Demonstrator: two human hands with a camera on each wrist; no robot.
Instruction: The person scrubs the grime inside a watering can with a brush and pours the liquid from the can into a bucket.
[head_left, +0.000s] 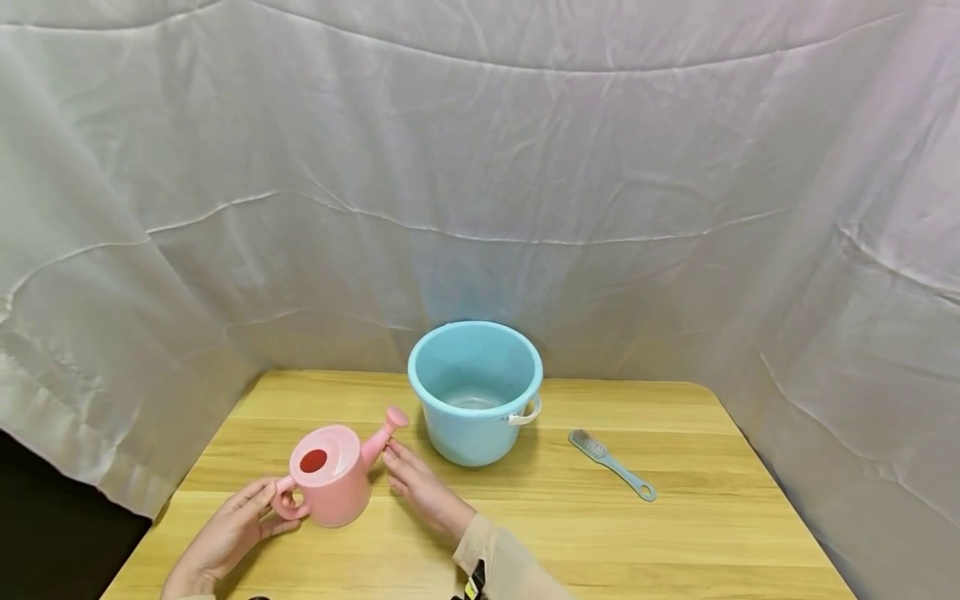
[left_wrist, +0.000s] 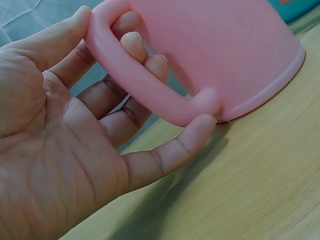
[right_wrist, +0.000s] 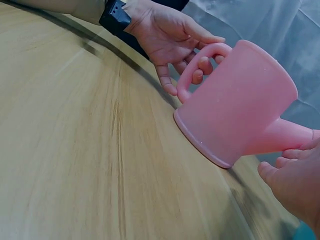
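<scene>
One tabletop [head_left: 675, 533], of light wood, carries three things: one bucket, one can, one brush. A white cloth [head_left: 480, 167] hangs behind and to both sides.

One blue bucket [head_left: 476, 392] stands upright at the far centre, with a white handle on its right side. One pink watering can [head_left: 333, 475] stands upright on the tabletop, near and left of the bucket, spout pointing far-right. One blue brush [head_left: 611, 462] lies flat to the right of the bucket, well apart from both hands.

Two hands are present. The left hand [head_left: 225, 537] holds the can's handle: fingers curl through the loop, thumb above. The right hand [head_left: 423, 487] has a released grip; its straight fingertips touch the spout.

The left wrist view alone shows the fingertips [left_wrist: 135, 42] passing inside the loop and the little finger under its lower end. The right wrist view alone shows the can's base rim against the tabletop and a black band [right_wrist: 115, 15] on the left wrist. Only the head view shows the bucket whole and the brush.
</scene>
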